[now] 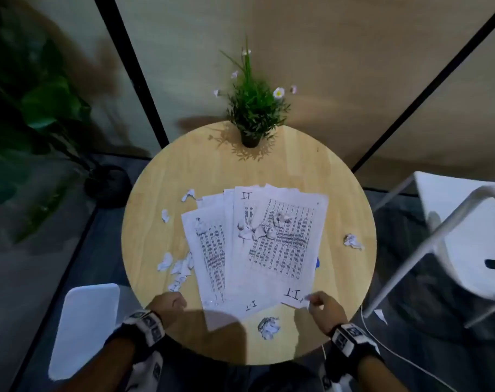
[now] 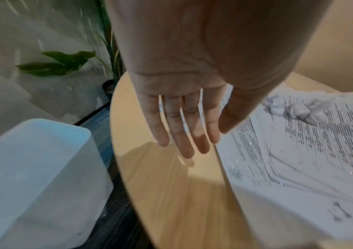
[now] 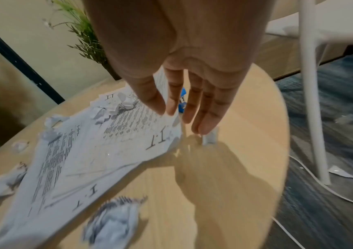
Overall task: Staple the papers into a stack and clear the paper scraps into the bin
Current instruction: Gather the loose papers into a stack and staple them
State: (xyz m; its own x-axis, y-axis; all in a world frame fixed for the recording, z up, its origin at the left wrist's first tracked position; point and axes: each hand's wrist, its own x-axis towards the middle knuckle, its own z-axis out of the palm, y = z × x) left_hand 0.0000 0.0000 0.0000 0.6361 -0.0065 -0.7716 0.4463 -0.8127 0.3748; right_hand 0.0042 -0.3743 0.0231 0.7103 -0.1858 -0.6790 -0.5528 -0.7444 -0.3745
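Observation:
Several printed sheets [image 1: 269, 261] lie fanned out on a round wooden table [image 1: 201, 176]. Crumpled scraps sit on top of them [image 1: 259, 231], left of them [image 1: 176, 267], at the right [image 1: 353, 241] and by the near edge [image 1: 269, 327]. A blue stapler [image 1: 317, 262] peeks out from under the sheets' right side, seen as a stapler [image 3: 182, 99] behind my fingers. My left hand [image 1: 179, 302] hovers with straight fingers [image 2: 184, 148] beside the sheets' left edge [image 2: 299, 160], holding nothing. My right hand [image 1: 311, 299] has its thumb and index fingertips [image 3: 160, 106] at the near right corner of the top sheet [image 3: 158, 139].
A pale plastic bin [image 1: 85, 329] stands on the floor left of the table, next to my left hand [image 2: 32, 168]. A potted plant [image 1: 250, 137] stands at the table's far edge. A white chair [image 1: 452, 236] and a cable [image 3: 320, 185] lie to the right.

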